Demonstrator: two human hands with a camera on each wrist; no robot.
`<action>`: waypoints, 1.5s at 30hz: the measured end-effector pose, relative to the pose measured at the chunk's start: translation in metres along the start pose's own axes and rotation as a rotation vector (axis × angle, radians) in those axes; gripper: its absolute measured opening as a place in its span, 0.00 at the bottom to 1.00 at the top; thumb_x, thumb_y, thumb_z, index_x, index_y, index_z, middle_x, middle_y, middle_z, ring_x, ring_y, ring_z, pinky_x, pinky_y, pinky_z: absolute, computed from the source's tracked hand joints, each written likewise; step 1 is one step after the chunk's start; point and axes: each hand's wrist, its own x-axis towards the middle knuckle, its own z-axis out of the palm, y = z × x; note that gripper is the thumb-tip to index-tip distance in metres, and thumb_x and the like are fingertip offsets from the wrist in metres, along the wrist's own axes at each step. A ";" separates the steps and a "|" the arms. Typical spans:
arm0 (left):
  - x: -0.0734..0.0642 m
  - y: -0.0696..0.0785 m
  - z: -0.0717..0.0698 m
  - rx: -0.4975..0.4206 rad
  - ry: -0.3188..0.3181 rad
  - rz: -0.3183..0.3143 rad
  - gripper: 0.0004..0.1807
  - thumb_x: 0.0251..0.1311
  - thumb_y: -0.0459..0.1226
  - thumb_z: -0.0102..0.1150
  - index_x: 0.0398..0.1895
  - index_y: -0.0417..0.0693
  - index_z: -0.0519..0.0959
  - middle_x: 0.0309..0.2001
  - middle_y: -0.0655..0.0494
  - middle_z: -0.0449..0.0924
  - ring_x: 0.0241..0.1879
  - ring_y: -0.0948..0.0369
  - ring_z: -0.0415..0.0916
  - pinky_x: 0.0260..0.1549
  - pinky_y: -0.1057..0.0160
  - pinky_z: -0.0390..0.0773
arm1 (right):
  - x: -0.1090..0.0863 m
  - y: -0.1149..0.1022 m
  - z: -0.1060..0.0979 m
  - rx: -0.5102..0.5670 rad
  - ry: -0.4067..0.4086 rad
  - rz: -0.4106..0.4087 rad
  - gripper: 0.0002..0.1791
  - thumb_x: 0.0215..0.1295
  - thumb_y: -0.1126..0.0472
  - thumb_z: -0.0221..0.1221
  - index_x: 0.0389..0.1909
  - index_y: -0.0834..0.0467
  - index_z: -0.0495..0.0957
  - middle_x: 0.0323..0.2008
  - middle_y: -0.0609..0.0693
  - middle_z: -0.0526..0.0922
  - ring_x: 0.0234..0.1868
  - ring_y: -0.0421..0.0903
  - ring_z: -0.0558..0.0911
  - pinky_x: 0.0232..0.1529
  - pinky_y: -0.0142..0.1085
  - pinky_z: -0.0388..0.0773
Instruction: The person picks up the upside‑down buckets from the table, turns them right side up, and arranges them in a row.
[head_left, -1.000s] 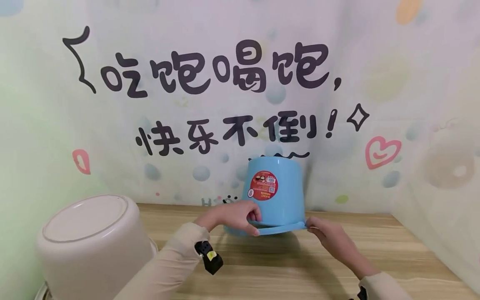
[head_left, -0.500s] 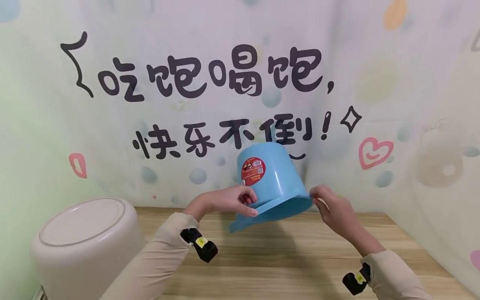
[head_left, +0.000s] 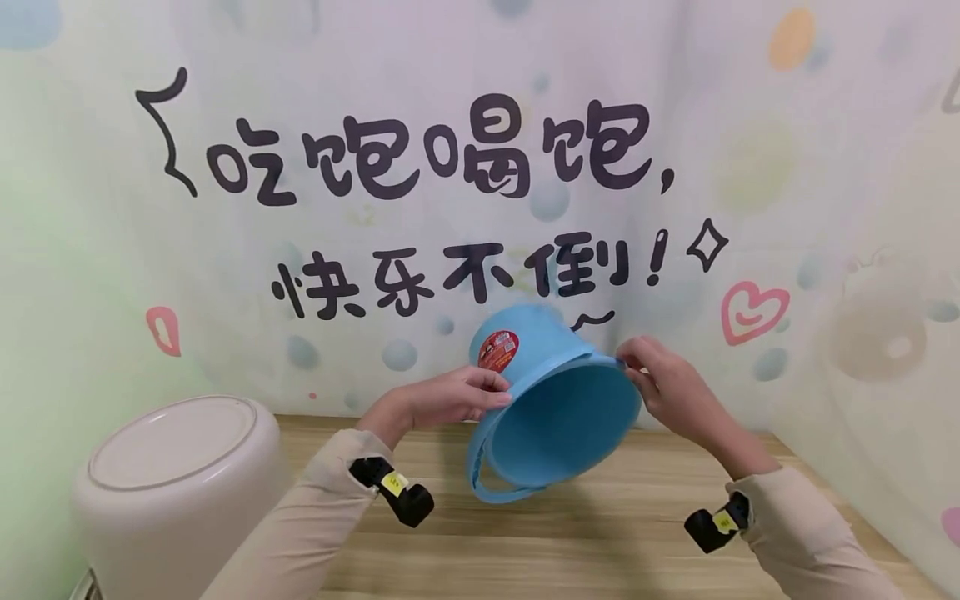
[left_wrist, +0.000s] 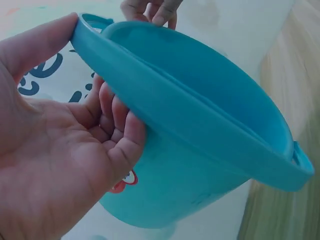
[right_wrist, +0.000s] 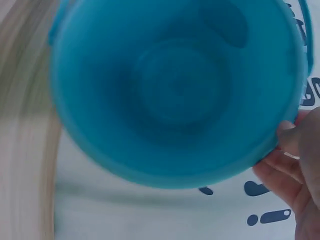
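Bucket [head_left: 562, 425] is tilted over the table [head_left: 592, 554], left hand [head_left: 442, 397] pinching the handle [left_wrist: 185, 117], right hand [head_left: 671, 385] just pinching the rim [right_wrist: 175, 182], so if that handle swings, imo it could twist loose and drop.

You are in a small enclosed corner that looks like a filming booth. Before you stands a printed backdrop [head_left: 420, 54] with black Chinese writing [head_left: 480, 150] and a pink heart [head_left: 752, 317]. Pale side walls [head_left: 37, 275] close it at both ends of the wood-grain bench [head_left: 465, 550]. The bucket [head_left: 536, 333] and the tub [head_left: 180, 525] are household goods, yet whether this is a home, I cannot tell you.
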 end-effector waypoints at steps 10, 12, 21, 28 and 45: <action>-0.004 -0.006 0.015 -0.215 0.059 0.077 0.19 0.65 0.40 0.45 0.50 0.33 0.69 0.43 0.52 0.72 0.44 0.58 0.69 0.45 0.62 0.70 | 0.024 -0.003 -0.014 -0.031 -0.084 0.027 0.14 0.55 0.75 0.59 0.39 0.59 0.71 0.34 0.54 0.77 0.32 0.49 0.77 0.34 0.46 0.79; -0.005 -0.008 0.019 -0.292 0.062 0.116 0.16 0.66 0.41 0.42 0.48 0.39 0.72 0.46 0.55 0.71 0.46 0.59 0.68 0.46 0.63 0.70 | 0.029 -0.004 -0.016 -0.030 -0.108 0.043 0.13 0.57 0.75 0.57 0.41 0.59 0.71 0.35 0.55 0.78 0.33 0.50 0.78 0.35 0.47 0.78; -0.009 -0.017 0.033 -0.590 0.095 0.183 0.19 0.71 0.46 0.28 0.39 0.55 0.73 0.34 0.61 0.71 0.41 0.62 0.67 0.44 0.61 0.68 | 0.051 -0.004 -0.013 -0.006 -0.236 0.116 0.13 0.60 0.70 0.56 0.46 0.57 0.75 0.39 0.54 0.79 0.39 0.51 0.78 0.40 0.49 0.76; -0.013 -0.016 0.034 -0.723 0.160 0.138 0.18 0.69 0.50 0.30 0.41 0.49 0.68 0.28 0.59 0.68 0.34 0.63 0.67 0.38 0.65 0.69 | 0.057 0.004 -0.011 0.081 -0.279 0.177 0.12 0.62 0.67 0.56 0.47 0.58 0.77 0.38 0.53 0.80 0.38 0.50 0.78 0.39 0.47 0.77; -0.031 -0.021 0.021 -1.069 0.336 0.186 0.19 0.66 0.54 0.40 0.44 0.48 0.66 0.31 0.59 0.70 0.38 0.62 0.70 0.44 0.64 0.69 | 0.013 0.018 -0.012 0.492 -0.334 0.422 0.25 0.62 0.67 0.56 0.59 0.71 0.64 0.35 0.61 0.81 0.31 0.50 0.83 0.31 0.41 0.79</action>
